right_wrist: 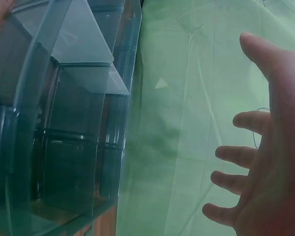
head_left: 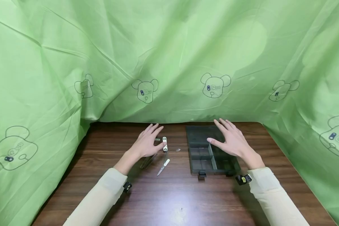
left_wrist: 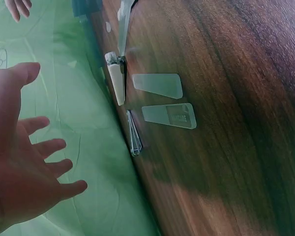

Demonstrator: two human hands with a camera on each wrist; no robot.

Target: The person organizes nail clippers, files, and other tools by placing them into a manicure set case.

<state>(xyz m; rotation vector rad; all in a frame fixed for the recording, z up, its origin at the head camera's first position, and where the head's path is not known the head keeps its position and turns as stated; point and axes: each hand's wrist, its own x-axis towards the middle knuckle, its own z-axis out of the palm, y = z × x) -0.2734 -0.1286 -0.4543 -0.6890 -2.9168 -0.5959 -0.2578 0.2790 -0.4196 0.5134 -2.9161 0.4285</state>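
Observation:
My left hand point(head_left: 148, 141), fingers spread, hovers over several small items and holds nothing. Near its thumb lies a white-faced item point(head_left: 165, 144), possibly a nail clipper. A small knife point(head_left: 163, 167) with a pale handle and a metal blade lies closer to me. In the left wrist view, a slim metal nail clipper point(left_wrist: 133, 133) lies beside two translucent tapered sleeves, the upper sleeve point(left_wrist: 158, 85) and the lower sleeve point(left_wrist: 169, 116). My right hand point(head_left: 233, 139), also spread and holding nothing, is above a dark translucent compartment box point(head_left: 200, 153), partly hiding it.
The box has upright dividers point(right_wrist: 83, 37) and latches point(head_left: 201, 175) on its near side. A small clear piece point(head_left: 178, 150) lies between the items and the box. Green curtain point(head_left: 175, 62) surrounds the back and sides of the brown wooden table point(head_left: 158, 201).

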